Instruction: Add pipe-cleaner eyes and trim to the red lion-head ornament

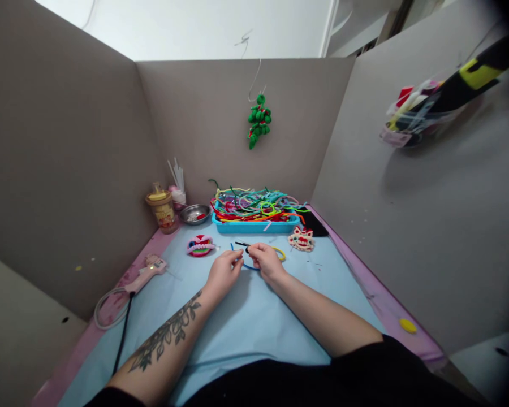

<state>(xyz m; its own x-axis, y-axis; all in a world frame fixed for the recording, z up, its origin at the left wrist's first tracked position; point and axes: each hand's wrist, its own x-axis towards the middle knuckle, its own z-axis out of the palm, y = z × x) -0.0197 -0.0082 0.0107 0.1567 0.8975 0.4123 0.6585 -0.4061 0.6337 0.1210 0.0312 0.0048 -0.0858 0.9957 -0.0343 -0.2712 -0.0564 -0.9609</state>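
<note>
The person's right hand [266, 263] has its grip pinched narrow on a small black piece [247, 249], held just above the middle of the worktop [424, 346], where a light blue cloth [263, 322] covers the pink surface. The left hand [225, 269] is just beside it, thumb and fingertips drawn close together; whether its grip holds anything, I cannot tell. A thin blue stem [251, 268] shows between and below the hands, and a yellow loop [283, 254] shows just beyond the right hand. Ahead of them stands a blue tray [258, 228], heaped with fuzzy stems [254, 202] of many colours. To its left are a metal bowl [195, 221] with small red and pale bits inside, a lidded cup [164, 215], and white sticks [178, 176] standing upright. A pink, red and green ornament [200, 246] lies near the left hand, and a cream and red ornament [301, 240] lies in front of the tray's right end. Farther left, a pink glue gun [146, 275] rests on its side near the worktop's edge. A green ornament [259, 120] hangs against the back panel [195, 113], and a yellow disc [408, 325] lies at the near right.
</note>
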